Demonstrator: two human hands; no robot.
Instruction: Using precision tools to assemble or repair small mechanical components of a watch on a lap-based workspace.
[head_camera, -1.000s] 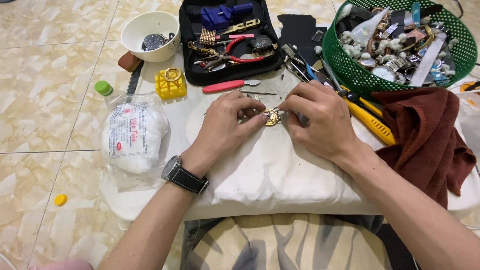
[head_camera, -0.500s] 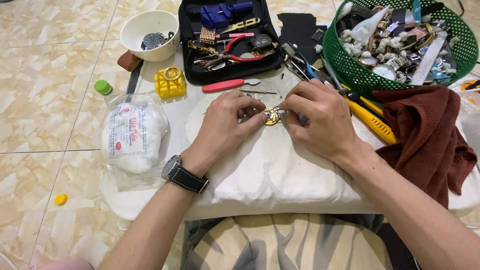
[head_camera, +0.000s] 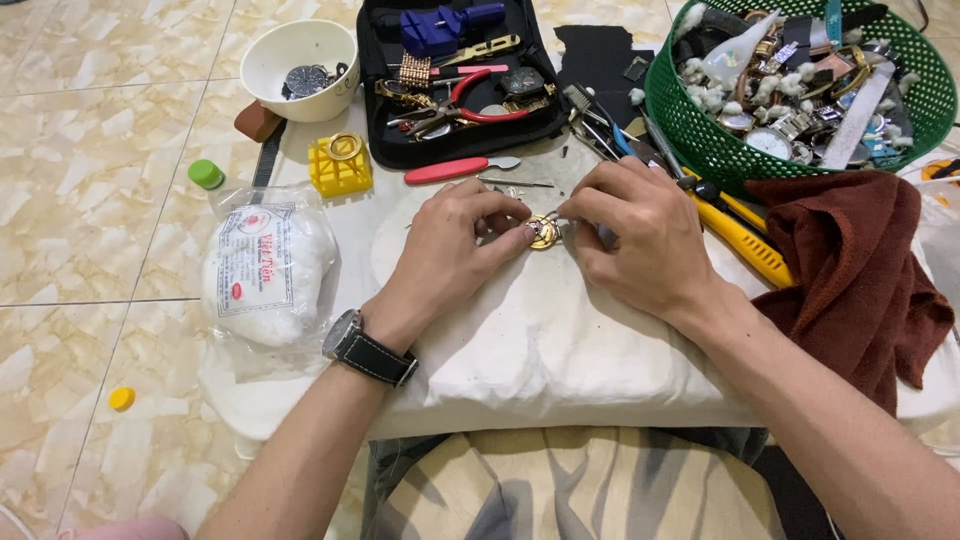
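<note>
Gold-coloured, the small round watch case (head_camera: 543, 232) lay on the white padded cushion (head_camera: 560, 345), pinched at its left edge by the fingertips of the left hand (head_camera: 455, 245), whose wrist carried a black-strapped wristwatch (head_camera: 365, 348). The right hand (head_camera: 640, 235) had its fingers drawn together, touching the case from the right; whether they gripped a fine tool could not be told. Just beyond the hands a red-handled opener (head_camera: 455, 169) lay beside an open black tool case (head_camera: 455, 75). A yellow plastic holder block (head_camera: 340, 165), a white bowl (head_camera: 300, 65) and a clear bag of white cotton (head_camera: 265, 270) sat to the left; a green mesh basket (head_camera: 795, 90), a dark red cloth (head_camera: 860, 270) and a yellow-handled knife (head_camera: 745, 240) sat to the right.
</note>
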